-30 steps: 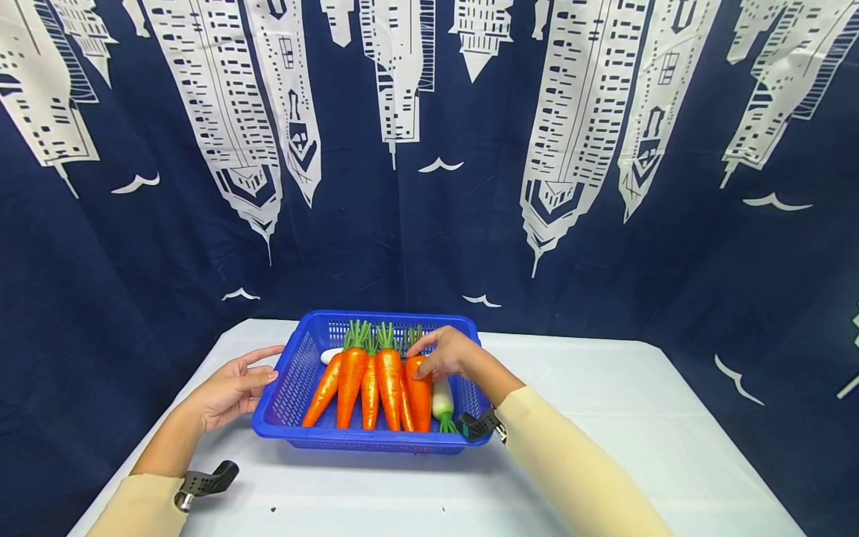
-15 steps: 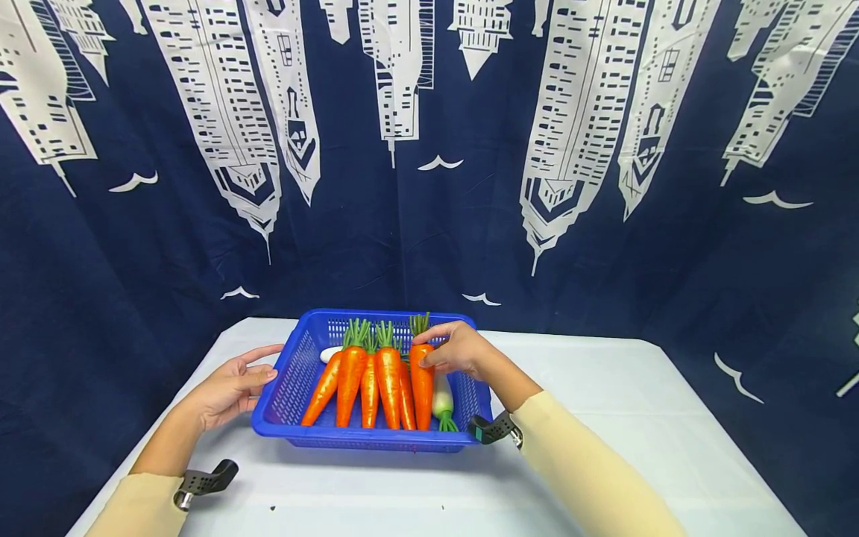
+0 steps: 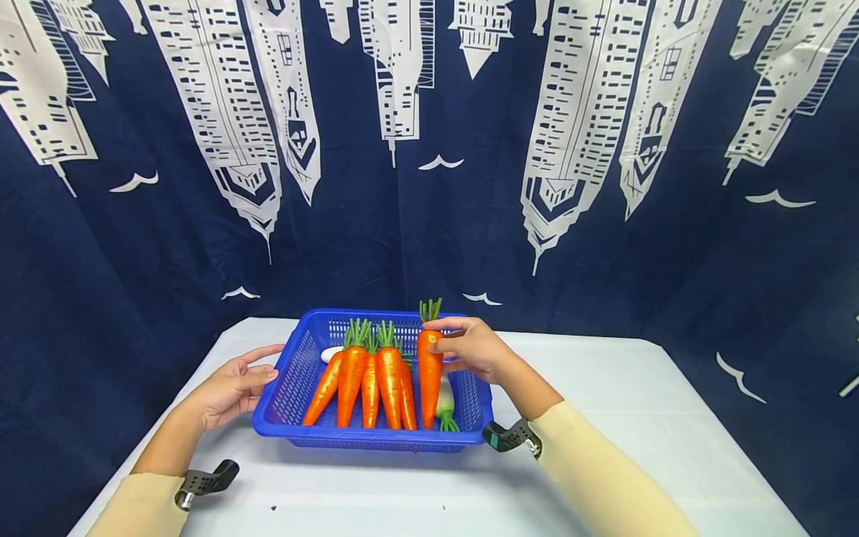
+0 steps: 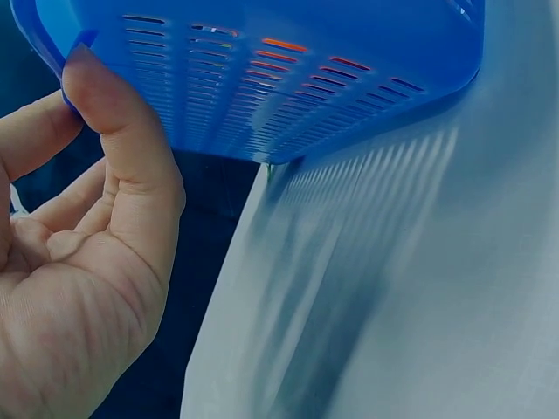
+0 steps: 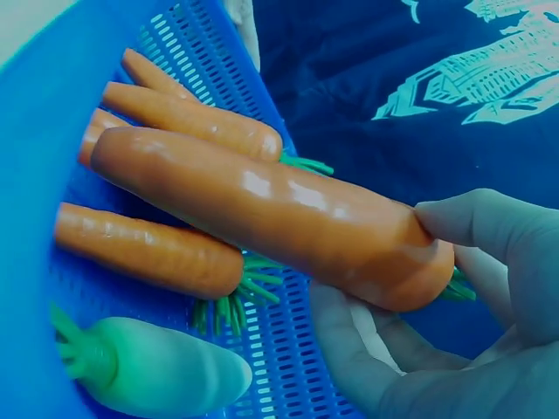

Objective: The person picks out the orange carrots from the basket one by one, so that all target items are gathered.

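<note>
A blue perforated plastic basket [image 3: 373, 440] stands on the white table, with several orange carrots [image 3: 352, 382] lying in it, green tops toward the back. My right hand [image 3: 475, 349] grips one carrot [image 3: 429, 373] near its leafy end, its top raised above the others and its tip low in the basket. In the right wrist view, thumb and fingers pinch that carrot [image 5: 279, 214] from both sides. Beneath and right of it lies a white radish [image 3: 444, 399] with green leaves. My left hand [image 3: 231, 389] pinches the basket's left rim between thumb and fingers, as the left wrist view shows.
A small white rounded thing [image 3: 329, 354] lies at the basket's back left, partly behind the carrots. The white table [image 3: 590, 432] extends to both sides and toward the front. A dark blue cloth [image 3: 470, 224] with white building prints hangs behind it.
My right hand has lifted the rightmost carrot by its top end, bringing it up and slightly right, away from its neighbours. The left hand and the basket have stayed in place.
</note>
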The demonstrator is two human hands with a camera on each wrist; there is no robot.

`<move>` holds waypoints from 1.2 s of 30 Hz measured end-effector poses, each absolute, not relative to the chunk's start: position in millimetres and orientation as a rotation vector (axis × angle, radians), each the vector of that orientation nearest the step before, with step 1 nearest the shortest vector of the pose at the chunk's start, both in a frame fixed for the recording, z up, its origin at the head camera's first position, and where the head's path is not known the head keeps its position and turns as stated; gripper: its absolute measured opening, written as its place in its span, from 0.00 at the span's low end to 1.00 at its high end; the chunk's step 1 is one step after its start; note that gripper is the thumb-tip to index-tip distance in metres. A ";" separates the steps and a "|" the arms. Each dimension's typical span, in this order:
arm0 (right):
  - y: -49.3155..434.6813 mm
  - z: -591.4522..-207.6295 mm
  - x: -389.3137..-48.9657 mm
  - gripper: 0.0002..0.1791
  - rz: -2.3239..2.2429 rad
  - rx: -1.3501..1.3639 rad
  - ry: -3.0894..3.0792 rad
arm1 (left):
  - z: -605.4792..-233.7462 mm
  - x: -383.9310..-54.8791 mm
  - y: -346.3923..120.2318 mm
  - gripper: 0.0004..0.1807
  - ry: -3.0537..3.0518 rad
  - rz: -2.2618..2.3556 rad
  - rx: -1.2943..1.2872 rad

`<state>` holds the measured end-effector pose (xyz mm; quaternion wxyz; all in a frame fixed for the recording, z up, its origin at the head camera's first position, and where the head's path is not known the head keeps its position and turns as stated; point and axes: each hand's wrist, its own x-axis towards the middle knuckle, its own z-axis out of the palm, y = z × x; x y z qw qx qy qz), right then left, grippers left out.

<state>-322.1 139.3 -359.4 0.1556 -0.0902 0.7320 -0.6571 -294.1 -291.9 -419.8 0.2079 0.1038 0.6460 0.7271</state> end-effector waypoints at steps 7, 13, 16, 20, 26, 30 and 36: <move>146.2 -353.1 -311.7 0.27 -1.937 -0.257 2.048 | -419.4 -293.9 -291.4 0.33 1.801 2.024 0.276; 152.3 -351.2 -304.1 0.26 -1.991 -0.242 1.990 | -417.8 -292.3 -290.8 0.36 1.811 2.010 0.267; 155.8 -351.0 -300.8 0.26 -2.015 -0.256 1.971 | -417.5 -292.1 -290.7 0.37 1.813 2.011 0.264; 159.4 -351.2 -297.3 0.25 -2.037 -0.247 1.953 | -417.7 -292.6 -290.9 0.36 1.806 2.016 0.268; 164.3 -351.9 -294.9 0.26 -2.033 -0.224 1.969 | -417.8 -293.2 -291.2 0.34 1.814 2.021 0.262; 169.1 -353.7 -293.6 0.29 -2.032 -0.223 1.971 | -417.3 -292.8 -290.6 0.34 1.815 2.028 0.247; 179.0 -356.2 -290.6 0.31 -2.036 -0.216 1.982 | -417.4 -293.0 -289.4 0.31 1.793 2.047 0.259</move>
